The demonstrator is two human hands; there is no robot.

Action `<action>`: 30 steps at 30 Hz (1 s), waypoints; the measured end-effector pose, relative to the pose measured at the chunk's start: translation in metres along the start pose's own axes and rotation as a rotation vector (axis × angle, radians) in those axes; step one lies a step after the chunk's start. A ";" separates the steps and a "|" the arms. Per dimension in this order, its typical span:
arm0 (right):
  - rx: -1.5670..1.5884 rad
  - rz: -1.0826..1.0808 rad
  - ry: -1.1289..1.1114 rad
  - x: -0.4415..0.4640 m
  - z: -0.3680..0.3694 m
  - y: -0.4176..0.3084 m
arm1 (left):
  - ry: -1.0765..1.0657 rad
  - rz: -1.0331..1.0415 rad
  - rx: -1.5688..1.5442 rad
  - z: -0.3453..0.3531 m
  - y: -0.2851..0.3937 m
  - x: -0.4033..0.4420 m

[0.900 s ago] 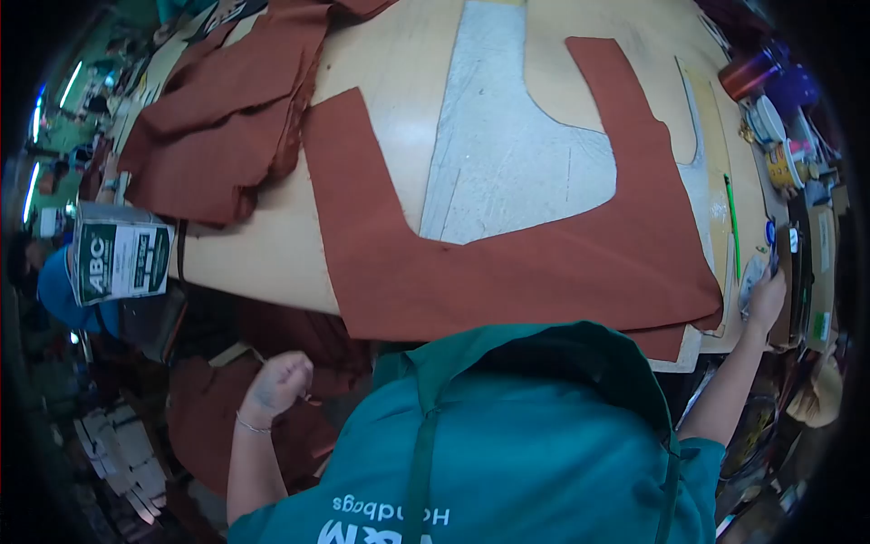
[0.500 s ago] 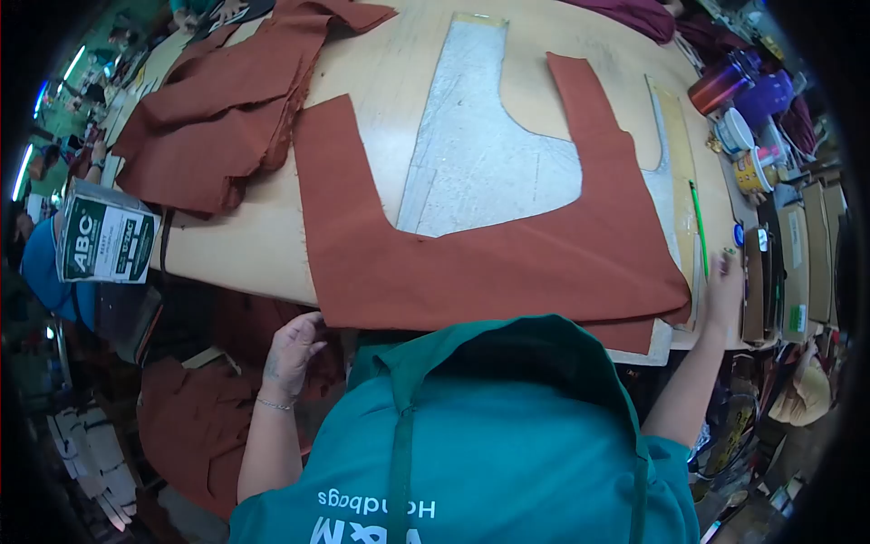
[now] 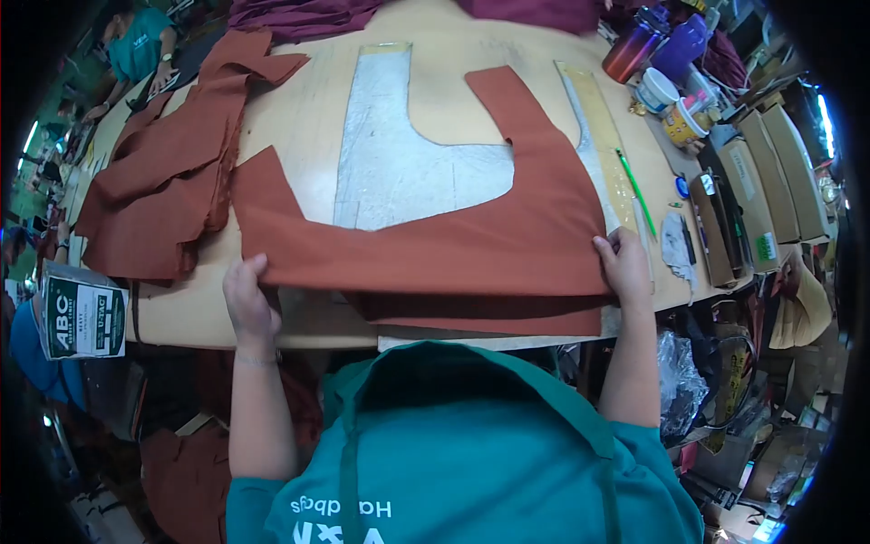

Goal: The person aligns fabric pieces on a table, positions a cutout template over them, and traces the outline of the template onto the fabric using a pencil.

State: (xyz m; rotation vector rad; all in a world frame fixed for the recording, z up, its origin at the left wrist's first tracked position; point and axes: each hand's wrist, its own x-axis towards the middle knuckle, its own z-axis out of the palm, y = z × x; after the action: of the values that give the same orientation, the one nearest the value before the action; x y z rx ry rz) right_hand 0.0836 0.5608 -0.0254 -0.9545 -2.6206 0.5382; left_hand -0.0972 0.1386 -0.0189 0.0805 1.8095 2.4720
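A rust-brown U-shaped fabric piece [image 3: 426, 249] is stretched between both hands, its near edge lifted. My left hand [image 3: 251, 295] pinches its near left corner, thumb on top. At the near right corner, my right hand [image 3: 625, 263] grips the same piece, fingers partly hidden. Beneath it, more brown fabric [image 3: 544, 317] lies over a pale board at the table's near edge. A grey-white pattern sheet [image 3: 381, 136] lies behind the held piece, partly covered by it.
Brown fabric [image 3: 172, 190] is heaped at left, beside a labelled ABC can [image 3: 83, 317]. On the right are a green pencil [image 3: 636, 192], a rag [image 3: 676, 245], tubs, a metallic bottle [image 3: 634, 45] and cardboard boxes [image 3: 793, 163]. A co-worker [image 3: 140, 45] is at the far left.
Both hands have come onto the fabric's near corners and taken hold. Its near edge has risen off the layer below. The dark item in my right hand is no longer there. The view has shifted.
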 end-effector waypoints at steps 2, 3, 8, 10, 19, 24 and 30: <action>-0.008 -0.048 0.066 -0.008 -0.001 0.006 | 0.023 0.014 -0.101 0.008 -0.011 0.035; 0.085 0.053 0.075 -0.013 -0.006 0.003 | -0.052 0.018 -0.150 0.018 -0.009 0.047; 0.193 0.140 0.163 -0.007 -0.011 0.019 | -0.337 -0.052 -0.096 0.056 -0.003 0.089; 0.165 0.139 0.057 0.005 -0.015 0.023 | -0.421 -0.146 -0.095 0.063 -0.011 0.102; -0.402 0.094 0.240 0.077 -0.005 0.073 | -0.567 -0.340 0.627 0.086 -0.006 0.088; -0.461 0.123 0.362 0.077 -0.017 0.066 | -0.763 0.031 0.529 0.080 -0.007 0.088; -0.159 0.190 0.057 0.003 -0.052 0.048 | -0.797 0.060 0.569 0.055 0.007 0.060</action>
State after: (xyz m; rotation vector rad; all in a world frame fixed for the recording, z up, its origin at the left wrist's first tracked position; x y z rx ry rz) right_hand 0.1286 0.6096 0.0000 -1.2588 -2.5672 0.3438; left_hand -0.1519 0.1939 0.0044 0.9887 1.9954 1.4883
